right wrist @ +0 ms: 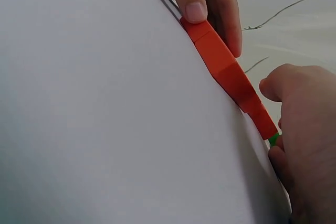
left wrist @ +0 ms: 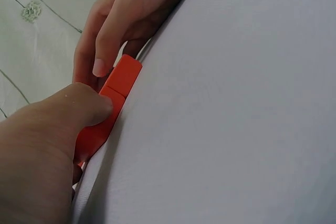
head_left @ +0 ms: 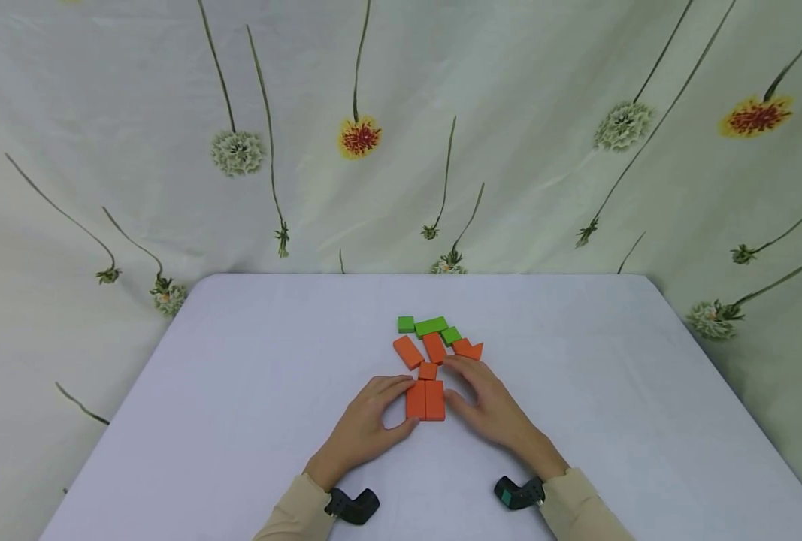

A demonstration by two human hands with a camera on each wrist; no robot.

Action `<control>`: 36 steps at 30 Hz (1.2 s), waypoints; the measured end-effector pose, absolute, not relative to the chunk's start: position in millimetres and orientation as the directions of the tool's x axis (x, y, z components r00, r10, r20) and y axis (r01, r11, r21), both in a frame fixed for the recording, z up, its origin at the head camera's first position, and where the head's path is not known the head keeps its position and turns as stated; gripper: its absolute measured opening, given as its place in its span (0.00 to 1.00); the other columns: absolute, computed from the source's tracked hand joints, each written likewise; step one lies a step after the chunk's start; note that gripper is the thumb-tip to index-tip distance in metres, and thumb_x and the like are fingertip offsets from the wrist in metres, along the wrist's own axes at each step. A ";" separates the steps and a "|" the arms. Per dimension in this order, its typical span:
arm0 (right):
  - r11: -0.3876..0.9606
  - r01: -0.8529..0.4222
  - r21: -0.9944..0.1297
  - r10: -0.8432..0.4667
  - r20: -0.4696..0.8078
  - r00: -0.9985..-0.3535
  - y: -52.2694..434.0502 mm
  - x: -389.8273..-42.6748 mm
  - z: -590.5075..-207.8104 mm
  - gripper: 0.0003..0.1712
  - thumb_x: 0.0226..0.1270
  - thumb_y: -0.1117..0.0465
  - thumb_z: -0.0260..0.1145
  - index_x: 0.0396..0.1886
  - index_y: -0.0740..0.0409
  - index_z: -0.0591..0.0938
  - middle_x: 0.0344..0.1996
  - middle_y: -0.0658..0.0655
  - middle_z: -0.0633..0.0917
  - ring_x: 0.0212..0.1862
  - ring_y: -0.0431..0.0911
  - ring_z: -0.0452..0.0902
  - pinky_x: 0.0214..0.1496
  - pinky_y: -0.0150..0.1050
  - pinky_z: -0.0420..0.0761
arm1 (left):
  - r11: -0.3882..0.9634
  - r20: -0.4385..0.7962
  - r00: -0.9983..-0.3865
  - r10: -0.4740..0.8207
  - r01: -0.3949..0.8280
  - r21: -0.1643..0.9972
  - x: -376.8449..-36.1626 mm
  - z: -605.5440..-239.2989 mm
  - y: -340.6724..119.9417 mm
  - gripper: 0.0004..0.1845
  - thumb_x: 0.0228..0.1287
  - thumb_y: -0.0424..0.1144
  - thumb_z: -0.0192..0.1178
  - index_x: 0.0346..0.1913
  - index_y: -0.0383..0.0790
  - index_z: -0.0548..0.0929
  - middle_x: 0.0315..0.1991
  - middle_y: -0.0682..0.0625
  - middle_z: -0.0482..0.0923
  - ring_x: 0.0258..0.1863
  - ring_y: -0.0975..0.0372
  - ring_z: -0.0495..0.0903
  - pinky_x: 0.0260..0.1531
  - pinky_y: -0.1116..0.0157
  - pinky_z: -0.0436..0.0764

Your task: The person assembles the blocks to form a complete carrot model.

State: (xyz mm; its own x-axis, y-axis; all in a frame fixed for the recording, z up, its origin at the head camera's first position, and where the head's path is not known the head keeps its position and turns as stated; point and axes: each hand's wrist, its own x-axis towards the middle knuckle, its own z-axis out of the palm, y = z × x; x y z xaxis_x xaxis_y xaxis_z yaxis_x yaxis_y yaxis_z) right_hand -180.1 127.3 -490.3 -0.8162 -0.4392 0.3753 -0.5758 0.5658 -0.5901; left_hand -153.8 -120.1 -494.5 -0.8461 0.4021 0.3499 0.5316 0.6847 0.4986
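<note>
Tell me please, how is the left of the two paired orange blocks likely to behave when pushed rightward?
The left orange block looks stiff, its edges straight. Lying flat on the table, it would probably slide rather than roll or tip. It would likely push the right orange block along, since the two sit side by side, apparently touching.
</note>
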 end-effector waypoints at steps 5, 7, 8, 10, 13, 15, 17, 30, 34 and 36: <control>0.587 -0.590 -0.555 -0.454 0.377 -0.807 122.4 -189.0 -491.0 0.29 0.69 0.56 0.62 0.68 0.52 0.70 0.66 0.49 0.73 0.69 0.46 0.65 0.67 0.52 0.70 | 0.685 0.352 -0.844 0.404 0.535 0.495 -153.7 -493.4 -120.5 0.30 0.57 0.51 0.68 0.62 0.44 0.78 0.60 0.56 0.75 0.60 0.65 0.71 0.62 0.62 0.74; 0.605 -0.582 -0.543 -0.455 0.364 -0.812 120.8 -192.1 -491.0 0.28 0.70 0.57 0.61 0.68 0.52 0.71 0.67 0.49 0.72 0.70 0.46 0.64 0.68 0.51 0.69 | 0.686 0.354 -0.843 0.405 0.536 0.492 -153.9 -493.2 -120.5 0.30 0.57 0.51 0.68 0.62 0.44 0.78 0.60 0.56 0.75 0.60 0.65 0.71 0.62 0.62 0.74; 0.610 -0.580 -0.539 -0.454 0.362 -0.814 120.2 -193.4 -490.9 0.27 0.70 0.57 0.61 0.68 0.52 0.71 0.67 0.50 0.73 0.70 0.46 0.64 0.68 0.51 0.69 | 0.685 0.355 -0.842 0.406 0.537 0.492 -153.9 -493.0 -120.5 0.30 0.57 0.51 0.68 0.62 0.44 0.78 0.60 0.56 0.75 0.60 0.65 0.71 0.62 0.62 0.74; 0.623 -0.574 -0.531 -0.444 0.364 -0.819 119.3 -195.9 -491.0 0.26 0.70 0.58 0.60 0.67 0.51 0.72 0.66 0.49 0.74 0.69 0.47 0.64 0.68 0.50 0.70 | 0.685 0.357 -0.842 0.405 0.538 0.491 -153.9 -492.5 -120.4 0.30 0.56 0.51 0.68 0.61 0.44 0.78 0.60 0.56 0.75 0.60 0.65 0.71 0.62 0.62 0.74; 0.637 -0.576 -0.512 -0.425 0.391 -0.817 118.4 -200.7 -491.8 0.25 0.68 0.60 0.62 0.65 0.52 0.75 0.62 0.50 0.75 0.66 0.47 0.68 0.65 0.48 0.74 | 0.682 0.357 -0.842 0.403 0.537 0.497 -153.3 -491.6 -120.3 0.30 0.56 0.51 0.68 0.61 0.44 0.78 0.60 0.56 0.75 0.60 0.66 0.71 0.61 0.62 0.74; 0.645 -0.578 -0.501 -0.414 0.406 -0.815 117.6 -204.7 -492.6 0.25 0.67 0.61 0.63 0.64 0.52 0.76 0.59 0.51 0.75 0.61 0.46 0.71 0.61 0.46 0.77 | 0.682 0.355 -0.845 0.401 0.533 0.500 -153.0 -491.6 -120.3 0.30 0.56 0.51 0.68 0.61 0.44 0.78 0.60 0.56 0.75 0.60 0.66 0.71 0.61 0.63 0.74; 0.651 -0.578 -0.491 -0.408 0.416 -0.813 117.0 -208.6 -493.7 0.25 0.65 0.62 0.65 0.62 0.53 0.77 0.57 0.52 0.75 0.57 0.45 0.72 0.57 0.44 0.80 | 0.685 0.350 -0.848 0.399 0.529 0.501 -152.8 -492.2 -120.3 0.30 0.56 0.51 0.68 0.62 0.45 0.78 0.60 0.56 0.75 0.60 0.66 0.71 0.61 0.63 0.74; 0.594 -0.588 -0.550 -0.390 0.443 -0.808 110.5 -222.9 -490.3 0.20 0.67 0.60 0.63 0.58 0.52 0.80 0.62 0.51 0.77 0.63 0.47 0.69 0.62 0.48 0.75 | 0.688 0.359 -0.844 0.398 0.533 0.492 -153.6 -493.2 -121.9 0.30 0.56 0.51 0.68 0.62 0.45 0.78 0.60 0.57 0.75 0.60 0.67 0.70 0.61 0.63 0.74; 0.597 -0.591 -0.543 -0.421 0.415 -0.807 104.7 -226.8 -483.7 0.23 0.66 0.55 0.65 0.60 0.49 0.78 0.60 0.46 0.78 0.60 0.42 0.69 0.60 0.43 0.77 | 0.684 0.351 -0.847 0.398 0.530 0.501 -153.0 -493.4 -122.7 0.30 0.56 0.51 0.68 0.62 0.45 0.77 0.60 0.57 0.75 0.61 0.67 0.70 0.61 0.63 0.74; 0.605 -0.579 -0.547 -0.444 0.372 -0.815 101.2 -229.3 -478.9 0.25 0.65 0.53 0.65 0.62 0.47 0.77 0.59 0.44 0.78 0.61 0.40 0.68 0.61 0.43 0.77 | 0.681 0.351 -0.845 0.403 0.533 0.501 -153.1 -493.6 -122.4 0.30 0.57 0.51 0.68 0.62 0.45 0.77 0.60 0.57 0.75 0.61 0.67 0.70 0.62 0.63 0.74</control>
State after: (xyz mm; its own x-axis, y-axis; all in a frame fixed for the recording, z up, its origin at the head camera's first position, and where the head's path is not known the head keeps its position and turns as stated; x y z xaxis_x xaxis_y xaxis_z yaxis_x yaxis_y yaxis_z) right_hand -229.3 101.2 -478.9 -0.8153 -0.4438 0.3719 -0.5788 0.6045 -0.5473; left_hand -153.1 -122.4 -493.6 -0.8452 0.4026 0.3515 0.5331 0.6815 0.5014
